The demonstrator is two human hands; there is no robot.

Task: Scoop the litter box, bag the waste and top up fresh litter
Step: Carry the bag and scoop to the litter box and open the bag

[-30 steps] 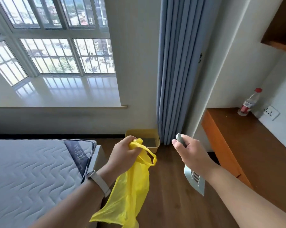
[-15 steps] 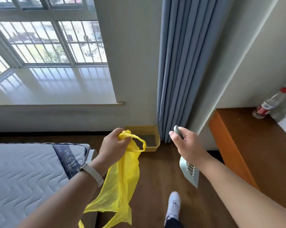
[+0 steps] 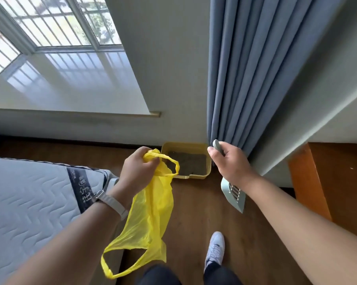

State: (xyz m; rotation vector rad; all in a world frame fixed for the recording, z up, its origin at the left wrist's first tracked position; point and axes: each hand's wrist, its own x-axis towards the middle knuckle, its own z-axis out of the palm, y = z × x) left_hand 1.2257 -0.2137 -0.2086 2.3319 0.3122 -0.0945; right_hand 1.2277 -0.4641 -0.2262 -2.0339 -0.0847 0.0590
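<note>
A yellow litter box (image 3: pixel 202 177) with grey-brown litter (image 3: pixel 188 163) in it stands on the wooden floor against the wall, under the blue curtain. My left hand (image 3: pixel 138 168) grips a crumpled yellow plastic bag (image 3: pixel 148 210) by its top; the bag hangs down and its handle loop partly covers the box's left side. My right hand (image 3: pixel 230 161) grips the handle of a pale green slotted litter scoop (image 3: pixel 234 195), whose blade points down below my wrist. Both hands are in the air in front of the box.
A grey quilted mattress (image 3: pixel 29 202) fills the lower left. An orange-brown wooden desk (image 3: pixel 337 182) stands at the right. The blue curtain (image 3: pixel 255 68) hangs beside the box. A white window sill (image 3: pixel 70 85) lies above. My white shoe (image 3: pixel 214 251) is on the floor behind the box.
The view has tilted down and moved closer to the litter box, which looks larger now. My shoe has come into view. Both hands keep their grips.
</note>
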